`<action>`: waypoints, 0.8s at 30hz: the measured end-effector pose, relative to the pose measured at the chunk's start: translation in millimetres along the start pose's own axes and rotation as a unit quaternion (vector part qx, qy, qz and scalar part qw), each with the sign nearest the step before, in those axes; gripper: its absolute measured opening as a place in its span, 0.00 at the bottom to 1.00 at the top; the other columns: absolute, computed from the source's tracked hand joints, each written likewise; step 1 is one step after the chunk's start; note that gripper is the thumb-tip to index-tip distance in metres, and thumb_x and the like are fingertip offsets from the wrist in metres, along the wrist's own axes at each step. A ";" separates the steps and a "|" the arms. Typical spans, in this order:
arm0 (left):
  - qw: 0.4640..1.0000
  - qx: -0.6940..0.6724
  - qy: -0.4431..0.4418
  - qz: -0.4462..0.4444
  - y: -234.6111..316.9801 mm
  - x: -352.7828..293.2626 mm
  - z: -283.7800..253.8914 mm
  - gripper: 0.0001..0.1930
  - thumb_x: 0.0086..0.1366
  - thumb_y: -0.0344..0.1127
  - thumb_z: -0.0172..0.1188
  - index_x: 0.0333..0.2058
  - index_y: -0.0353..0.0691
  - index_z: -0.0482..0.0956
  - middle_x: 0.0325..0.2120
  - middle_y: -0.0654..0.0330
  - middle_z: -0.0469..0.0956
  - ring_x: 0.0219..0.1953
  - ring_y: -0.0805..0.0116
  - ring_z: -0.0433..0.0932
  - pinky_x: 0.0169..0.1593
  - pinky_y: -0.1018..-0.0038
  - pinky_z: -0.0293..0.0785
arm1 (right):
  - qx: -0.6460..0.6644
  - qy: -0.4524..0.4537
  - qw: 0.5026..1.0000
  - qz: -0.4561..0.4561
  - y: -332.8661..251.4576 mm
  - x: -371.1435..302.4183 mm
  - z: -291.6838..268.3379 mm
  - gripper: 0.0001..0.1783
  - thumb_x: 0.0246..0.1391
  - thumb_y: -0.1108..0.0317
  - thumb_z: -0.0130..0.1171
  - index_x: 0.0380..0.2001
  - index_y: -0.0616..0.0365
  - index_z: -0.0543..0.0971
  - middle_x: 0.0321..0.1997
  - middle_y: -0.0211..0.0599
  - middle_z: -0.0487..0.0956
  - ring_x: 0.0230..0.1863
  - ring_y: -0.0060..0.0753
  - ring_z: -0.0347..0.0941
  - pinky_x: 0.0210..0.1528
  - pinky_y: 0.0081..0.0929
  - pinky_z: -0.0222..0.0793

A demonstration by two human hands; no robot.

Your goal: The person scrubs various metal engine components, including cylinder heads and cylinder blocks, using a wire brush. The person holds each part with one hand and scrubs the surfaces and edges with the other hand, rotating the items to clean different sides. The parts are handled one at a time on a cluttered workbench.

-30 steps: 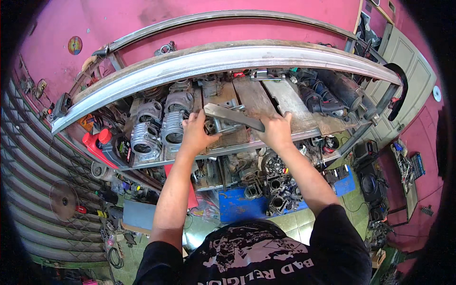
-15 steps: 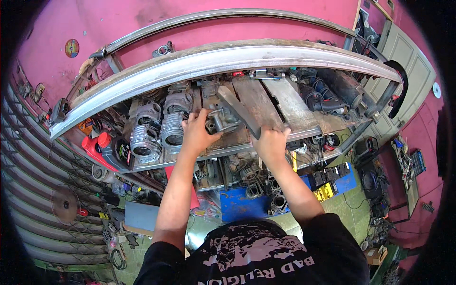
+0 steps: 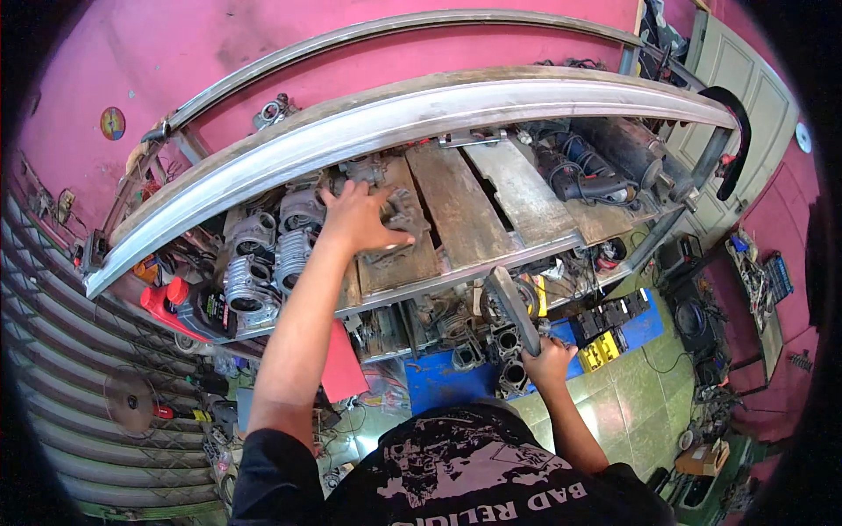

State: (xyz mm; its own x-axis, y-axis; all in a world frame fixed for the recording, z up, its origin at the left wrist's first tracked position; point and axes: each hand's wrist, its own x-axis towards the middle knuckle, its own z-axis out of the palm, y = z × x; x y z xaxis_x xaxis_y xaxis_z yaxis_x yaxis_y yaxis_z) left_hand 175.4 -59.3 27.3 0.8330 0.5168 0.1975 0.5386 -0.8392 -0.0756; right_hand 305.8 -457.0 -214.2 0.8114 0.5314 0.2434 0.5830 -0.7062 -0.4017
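My left hand point(image 3: 358, 221) reaches over the shelf, thumb and fingers curved around a grey metal engine part point(image 3: 400, 216) on the wooden boards. Part of that piece is hidden under the palm. Just left of it stand several finned engine cylinders point(image 3: 295, 256), close to my fingertips. Lower down, in front of the shelf's edge, my right hand point(image 3: 551, 363) is closed around one end of a long flat grey bar point(image 3: 514, 309). The bar points up and left, away from me; its exact kind does not show.
A metal rail point(image 3: 421, 98) arches above the shelf boards point(image 3: 456, 202). Corded power tools point(image 3: 583, 180) lie at the right. Red-capped bottles point(image 3: 180, 302) stand at the left end. Below are more engine parts point(image 3: 509, 355), a blue mat point(image 3: 430, 381) and a yellow case point(image 3: 600, 351).
My right hand has drawn the grey bar off the shelf, down and toward me. My left hand has shifted farther back over the engine part, which now sits lower and flatter.
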 end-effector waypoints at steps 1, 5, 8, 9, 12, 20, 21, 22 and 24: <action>0.999 0.025 -0.042 -0.007 1.9 7.8 -3.5 0.58 0.42 0.76 0.73 0.70 0.53 0.73 0.62 0.48 0.76 0.69 0.42 0.67 0.67 0.24 0.48 | 0.001 -0.020 1.000 0.000 3.1 2.1 -1.6 0.15 0.40 0.57 0.73 0.28 0.56 0.85 0.28 0.45 0.84 0.36 0.51 0.81 0.52 0.50 0.58; 0.990 -0.006 -0.133 -0.051 -0.8 38.0 -7.9 0.53 0.44 0.78 0.70 0.65 0.52 0.79 0.63 0.42 0.75 0.68 0.37 0.67 0.68 0.22 0.45 | 0.041 0.009 0.999 -0.033 10.4 16.8 -3.1 0.16 0.42 0.55 0.73 0.28 0.56 0.85 0.27 0.46 0.84 0.35 0.52 0.81 0.51 0.49 0.59; 0.991 0.000 -0.126 -0.042 -1.7 47.7 1.0 0.46 0.44 0.73 0.74 0.56 0.46 0.85 0.58 0.44 0.79 0.66 0.44 0.70 0.67 0.25 0.51 | 0.060 -0.055 0.996 -0.030 0.9 27.5 -18.5 0.21 0.50 0.48 0.72 0.30 0.57 0.86 0.28 0.48 0.84 0.34 0.54 0.81 0.51 0.50 0.60; 0.992 0.011 -0.124 -0.026 -6.3 54.3 7.4 0.45 0.43 0.71 0.75 0.54 0.45 0.87 0.56 0.46 0.80 0.66 0.46 0.71 0.66 0.27 0.54 | 0.081 -0.090 0.992 -0.019 -7.5 31.4 -24.9 0.22 0.53 0.47 0.71 0.31 0.57 0.86 0.28 0.48 0.84 0.33 0.54 0.81 0.52 0.50 0.61; 0.995 -0.004 -0.101 0.011 -9.8 60.2 9.8 0.44 0.41 0.69 0.77 0.52 0.43 0.87 0.53 0.49 0.82 0.62 0.49 0.73 0.63 0.38 0.60 | 0.232 -0.188 0.954 0.037 -14.2 37.9 -23.1 0.22 0.64 0.50 0.64 0.32 0.61 0.83 0.24 0.41 0.78 0.29 0.36 0.73 0.43 0.40 0.64; 0.984 -0.090 0.146 0.049 -1.6 7.0 2.2 0.42 0.34 0.55 0.85 0.49 0.40 0.85 0.47 0.56 0.82 0.55 0.54 0.76 0.61 0.49 0.62 | 0.301 -0.125 0.943 -0.068 -70.7 50.4 -37.1 0.21 0.69 0.49 0.58 0.43 0.59 0.80 0.35 0.49 0.80 0.39 0.55 0.72 0.58 0.45 0.59; 0.983 -0.082 0.160 0.036 -4.7 -3.6 6.4 0.41 0.34 0.54 0.85 0.48 0.40 0.83 0.45 0.57 0.82 0.54 0.55 0.75 0.60 0.50 0.62 | 0.306 -0.094 0.941 -0.111 -81.2 54.9 -41.4 0.19 0.67 0.52 0.61 0.42 0.60 0.78 0.33 0.49 0.78 0.38 0.57 0.71 0.56 0.46 0.56; 0.981 -0.094 0.165 0.030 -6.4 -12.7 11.9 0.42 0.34 0.54 0.85 0.49 0.41 0.83 0.44 0.58 0.81 0.53 0.54 0.75 0.60 0.50 0.62 | 0.295 -0.071 0.944 -0.131 -91.6 57.6 -41.8 0.19 0.66 0.53 0.61 0.42 0.61 0.78 0.33 0.49 0.78 0.38 0.56 0.72 0.55 0.47 0.56; 0.977 -0.119 0.175 0.019 -4.3 -28.3 18.1 0.43 0.34 0.53 0.85 0.51 0.41 0.81 0.44 0.58 0.81 0.53 0.54 0.75 0.59 0.50 0.62 | 0.273 -0.024 0.947 -0.171 -113.1 60.3 -40.8 0.19 0.64 0.54 0.63 0.42 0.62 0.77 0.32 0.50 0.78 0.38 0.56 0.72 0.52 0.47 0.56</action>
State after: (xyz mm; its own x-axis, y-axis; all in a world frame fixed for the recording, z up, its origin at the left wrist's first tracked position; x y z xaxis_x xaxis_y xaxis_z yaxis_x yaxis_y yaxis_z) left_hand 151.8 -67.3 4.3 0.7357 0.4297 0.5235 0.4281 -0.8940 0.1321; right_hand 290.5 -364.2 -118.1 0.5690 0.7153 0.4057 0.6919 -0.1499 -0.7063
